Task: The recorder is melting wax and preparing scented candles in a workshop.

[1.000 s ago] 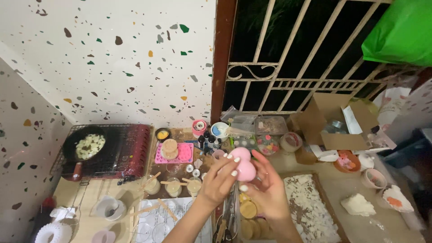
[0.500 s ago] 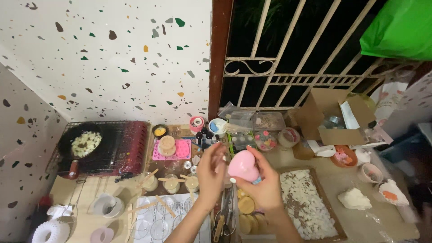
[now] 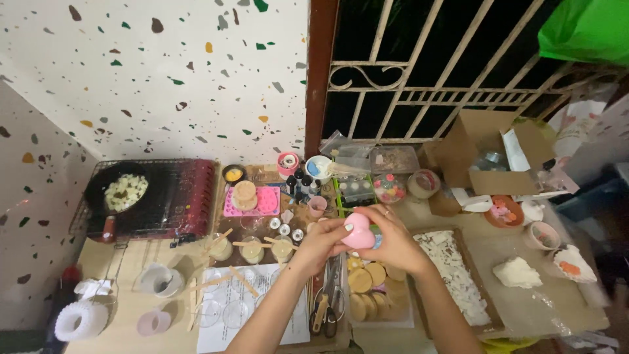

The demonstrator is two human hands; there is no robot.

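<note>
While both hands work the pink mold [image 3: 359, 231] above the table [image 3: 131, 308], best to keep the grip even on both sides & squeeze slowly, w/ thumbs near the rim, so whatever sits inside isn't cracked; that's a judgement, since the inside isn't visible.

Nearest the camera, just below the mold: a pair of scissors [image 3: 325, 308] and a row of round tan discs [image 3: 367, 288] lying on white paper.

The mold itself is held up in the air, roughly mid-table, not resting on anything. The left hand [image 3: 322, 241] is curled around its left side, fingers bent in close, white nails showing. The right hand [image 3: 392, 241] wraps the right & far side, fingers closed over the top. Both are clamped on it together, touching or almost touching each other at the fingertips.

Left of the mold: small glass jars with wooden sticks [image 3: 252, 249] across them. Right of it: a tray of white flakes [image 3: 455, 275].

Beyond the mold: small bottles, a pink flat mold [image 3: 262, 202] w/ tan discs on it, a cardboard box [image 3: 488, 157] to the far right, and a black pan [image 3: 121, 190] on a red stove at far left. Behind all that, the speckled wall & window bars.
</note>
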